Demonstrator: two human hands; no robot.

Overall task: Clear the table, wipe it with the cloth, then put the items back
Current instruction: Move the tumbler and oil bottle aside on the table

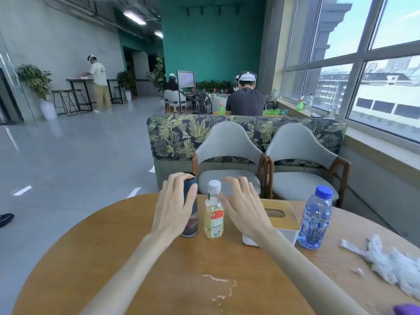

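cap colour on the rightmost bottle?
Blue cap on the clear blue-labelled bottle; head view.

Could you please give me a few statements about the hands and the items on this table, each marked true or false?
1. The left hand is wrapped around the dark can. True.
2. The right hand grips the blue-capped bottle. False: it is open beside the white-capped bottle, and the blue-capped one stands apart, untouched.
3. The white-capped bottle lies on its side. False: it stands upright.
4. The tissue box sits between the two bottles. True.
5. A pale smear marks the table. True.
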